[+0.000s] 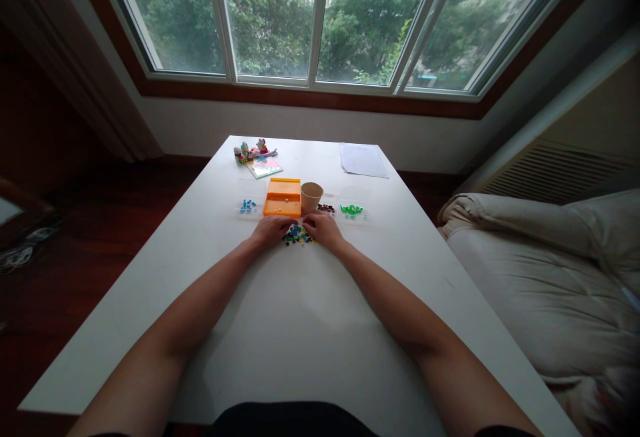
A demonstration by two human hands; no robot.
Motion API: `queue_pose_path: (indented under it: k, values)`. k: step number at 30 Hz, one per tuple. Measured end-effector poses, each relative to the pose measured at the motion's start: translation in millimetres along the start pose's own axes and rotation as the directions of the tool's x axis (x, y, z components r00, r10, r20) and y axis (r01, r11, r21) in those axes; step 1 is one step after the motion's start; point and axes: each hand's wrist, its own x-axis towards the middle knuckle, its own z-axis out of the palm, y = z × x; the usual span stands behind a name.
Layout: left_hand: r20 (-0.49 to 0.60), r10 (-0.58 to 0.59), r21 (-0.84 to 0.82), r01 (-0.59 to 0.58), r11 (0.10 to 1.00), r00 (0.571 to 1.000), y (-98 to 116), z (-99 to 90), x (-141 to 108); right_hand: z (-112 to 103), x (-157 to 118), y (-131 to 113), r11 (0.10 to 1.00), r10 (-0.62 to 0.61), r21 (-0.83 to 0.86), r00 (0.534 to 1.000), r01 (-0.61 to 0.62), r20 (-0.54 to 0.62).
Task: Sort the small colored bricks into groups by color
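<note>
A small pile of mixed blue, green, yellow and dark pieces [299, 235] lies on the white table between my hands. My left hand [274, 229] is at the pile's left, fingers curled together, just below an orange tray [283, 207]. At the pile's upper right, my right hand [321, 226] has its fingertips bent together below a brown paper cup [311, 196]. Anything between the fingers is too small to make out. Blue pieces [248, 206] sit in a clear container on the left. Dark red pieces [326, 208] and green pieces [351, 210] lie to the right.
Small figurines [253, 150] and a pastel card [265, 167] stand or lie at the table's back left. Paper sheets [363, 160] are at the back right. A beige sofa [540, 277] is right of the white table [300, 330], and a window is behind it.
</note>
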Motion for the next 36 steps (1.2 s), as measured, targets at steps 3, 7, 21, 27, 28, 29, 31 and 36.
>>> queue_pose_path:
  k: [3,7,21,27,28,29,31,36]
  values:
    - [0.012,-0.025,0.047,0.025,0.999,1.0,1.5,0.4,1.1,2.5,1.4,0.2,0.999,0.044,-0.005,0.999,-0.044,-0.008]
    - [-0.001,-0.044,0.06,0.044,0.997,0.999,1.6,-1.0,0.9,2.4,2.4,3.4,0.997,0.073,-0.025,0.997,-0.073,-0.018]
    - [-0.025,-0.067,0.056,0.069,0.996,0.997,4.2,-6.2,-1.7,-7.6,1.3,3.7,0.988,0.147,-0.048,0.987,-0.15,-0.061]
    - [-0.044,-0.137,0.103,0.141,0.985,0.99,-1.7,-10.8,-3.5,-20.0,-8.3,11.6,0.983,0.157,0.118,0.973,-0.138,-0.172]
    - [-0.044,-0.14,0.108,0.144,0.984,0.989,-2.4,-11.4,-3.6,-23.3,-9.9,14.7,0.982,0.152,0.14,0.968,-0.125,-0.198]
    - [-0.043,-0.144,0.111,0.148,0.983,0.989,-2.8,-12.0,-3.8,-27.0,-11.2,18.3,0.981,0.151,0.157,0.962,-0.117,-0.227]
    - [-0.039,-0.151,0.118,0.155,0.981,0.988,-2.9,-13.0,-4.3,-35.5,-12.6,27.5,0.977,0.169,0.176,0.943,-0.122,-0.287]
    - [-0.027,-0.165,0.152,0.167,0.974,0.986,-2.0,-17.1,-5.7,-58.9,-13.9,56.0,0.951,0.3,0.21,0.847,-0.227,-0.438]
